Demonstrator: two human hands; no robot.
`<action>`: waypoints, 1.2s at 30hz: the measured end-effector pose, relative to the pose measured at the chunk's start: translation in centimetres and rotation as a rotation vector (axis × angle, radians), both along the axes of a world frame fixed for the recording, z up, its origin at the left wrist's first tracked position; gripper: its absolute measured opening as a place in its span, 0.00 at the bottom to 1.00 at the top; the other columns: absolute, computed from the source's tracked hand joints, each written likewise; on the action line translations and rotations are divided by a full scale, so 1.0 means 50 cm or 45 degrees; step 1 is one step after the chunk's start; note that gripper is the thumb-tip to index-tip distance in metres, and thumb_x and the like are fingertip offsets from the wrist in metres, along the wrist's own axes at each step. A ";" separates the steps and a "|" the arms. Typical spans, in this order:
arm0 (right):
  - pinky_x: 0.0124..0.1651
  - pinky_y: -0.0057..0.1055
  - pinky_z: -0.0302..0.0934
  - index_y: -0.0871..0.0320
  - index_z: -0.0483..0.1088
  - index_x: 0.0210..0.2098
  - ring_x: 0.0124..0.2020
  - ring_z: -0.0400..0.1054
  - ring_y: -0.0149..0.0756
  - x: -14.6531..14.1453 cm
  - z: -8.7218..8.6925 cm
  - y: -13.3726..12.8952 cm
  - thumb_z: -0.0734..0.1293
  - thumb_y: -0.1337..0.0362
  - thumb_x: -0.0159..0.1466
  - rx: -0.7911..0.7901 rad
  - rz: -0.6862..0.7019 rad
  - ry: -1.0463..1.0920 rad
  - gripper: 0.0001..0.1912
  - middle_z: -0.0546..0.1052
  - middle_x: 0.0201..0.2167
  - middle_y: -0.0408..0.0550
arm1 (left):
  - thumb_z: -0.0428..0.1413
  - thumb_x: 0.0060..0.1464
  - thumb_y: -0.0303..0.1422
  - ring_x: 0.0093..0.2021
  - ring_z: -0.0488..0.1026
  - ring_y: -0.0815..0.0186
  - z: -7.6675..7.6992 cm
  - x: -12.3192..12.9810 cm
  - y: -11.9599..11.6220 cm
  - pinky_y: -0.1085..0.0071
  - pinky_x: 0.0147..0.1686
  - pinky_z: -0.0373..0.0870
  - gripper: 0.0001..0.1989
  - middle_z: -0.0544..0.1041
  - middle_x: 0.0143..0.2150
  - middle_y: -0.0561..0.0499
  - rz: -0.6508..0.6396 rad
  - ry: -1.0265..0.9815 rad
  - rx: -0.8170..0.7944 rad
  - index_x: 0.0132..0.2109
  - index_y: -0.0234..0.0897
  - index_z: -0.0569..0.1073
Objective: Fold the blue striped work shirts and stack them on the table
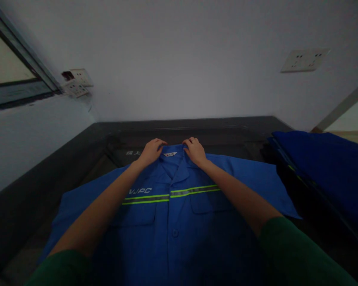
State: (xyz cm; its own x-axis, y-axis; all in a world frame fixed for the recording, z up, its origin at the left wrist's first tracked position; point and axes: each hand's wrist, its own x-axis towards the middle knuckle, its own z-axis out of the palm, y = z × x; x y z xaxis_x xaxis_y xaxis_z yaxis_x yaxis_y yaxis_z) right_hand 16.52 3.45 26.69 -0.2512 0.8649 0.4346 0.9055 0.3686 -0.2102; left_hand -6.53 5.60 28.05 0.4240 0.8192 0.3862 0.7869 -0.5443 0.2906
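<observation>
A blue short-sleeved work shirt (179,216) lies face up and spread out, its collar at the far end. Yellow-green and grey reflective stripes cross the chest, above two flap pockets, and white letters show on the left. My left hand (151,151) pinches the left side of the collar. On the collar's other side, my right hand (195,150) grips the edge with fingers curled over it. Between the hands, a white neck label (170,154) is visible inside the collar. The shirt's lower part is dark in shadow.
A stack of folded dark blue garments (325,167) lies at the right. The dark surface has a raised rim (185,124) against the wall. Wall sockets (304,60) are at the right, with more sockets (77,82) at the left near a window frame (24,51).
</observation>
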 end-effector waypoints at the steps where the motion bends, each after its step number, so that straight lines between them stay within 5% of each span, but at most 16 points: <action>1: 0.53 0.36 0.59 0.56 0.69 0.50 0.52 0.60 0.43 -0.008 0.001 -0.014 0.64 0.66 0.64 0.026 0.019 0.012 0.14 0.69 0.49 0.54 | 0.46 0.55 0.25 0.53 0.69 0.61 -0.006 -0.016 -0.022 0.61 0.57 0.63 0.18 0.74 0.49 0.47 0.030 0.020 0.007 0.49 0.39 0.74; 6: 0.62 0.39 0.52 0.65 0.62 0.59 0.63 0.54 0.45 -0.035 -0.033 -0.069 0.61 0.59 0.67 -0.123 0.139 -0.016 0.24 0.62 0.61 0.61 | 0.46 0.62 0.36 0.65 0.57 0.57 -0.071 -0.044 -0.125 0.55 0.63 0.54 0.21 0.62 0.65 0.44 0.109 0.152 -0.051 0.60 0.39 0.66; 11: 0.66 0.49 0.40 0.66 0.54 0.65 0.68 0.43 0.48 -0.038 -0.064 -0.081 0.56 0.49 0.68 -0.272 0.085 -0.116 0.33 0.53 0.67 0.61 | 0.42 0.63 0.44 0.70 0.45 0.57 -0.112 -0.031 -0.152 0.51 0.65 0.46 0.29 0.48 0.70 0.44 0.210 0.284 -0.203 0.68 0.42 0.52; 17: 0.67 0.53 0.34 0.63 0.55 0.65 0.69 0.42 0.47 -0.047 -0.039 -0.109 0.55 0.52 0.69 -0.214 0.022 -0.127 0.30 0.52 0.67 0.59 | 0.41 0.63 0.47 0.70 0.45 0.57 -0.108 -0.019 -0.137 0.50 0.64 0.44 0.29 0.47 0.71 0.46 0.309 0.285 -0.235 0.68 0.47 0.51; 23: 0.66 0.53 0.35 0.66 0.53 0.66 0.68 0.43 0.48 -0.069 -0.046 -0.200 0.54 0.47 0.68 -0.266 0.083 -0.077 0.35 0.52 0.67 0.61 | 0.40 0.62 0.47 0.70 0.44 0.58 -0.100 0.002 -0.140 0.52 0.66 0.41 0.35 0.47 0.70 0.42 0.420 0.263 -0.272 0.70 0.34 0.42; 28: 0.67 0.50 0.34 0.66 0.50 0.67 0.69 0.40 0.47 -0.068 -0.059 -0.225 0.52 0.46 0.68 -0.349 0.089 -0.105 0.37 0.50 0.68 0.59 | 0.38 0.61 0.49 0.71 0.39 0.57 -0.094 0.013 -0.128 0.51 0.66 0.37 0.38 0.43 0.71 0.42 0.513 0.329 -0.356 0.70 0.29 0.44; 36: 0.66 0.54 0.34 0.56 0.53 0.66 0.69 0.39 0.48 -0.068 -0.056 -0.225 0.49 0.46 0.69 -0.359 0.122 -0.173 0.32 0.49 0.69 0.52 | 0.39 0.62 0.49 0.70 0.41 0.53 -0.101 0.020 -0.124 0.46 0.64 0.41 0.31 0.43 0.71 0.43 0.506 0.317 -0.330 0.69 0.45 0.50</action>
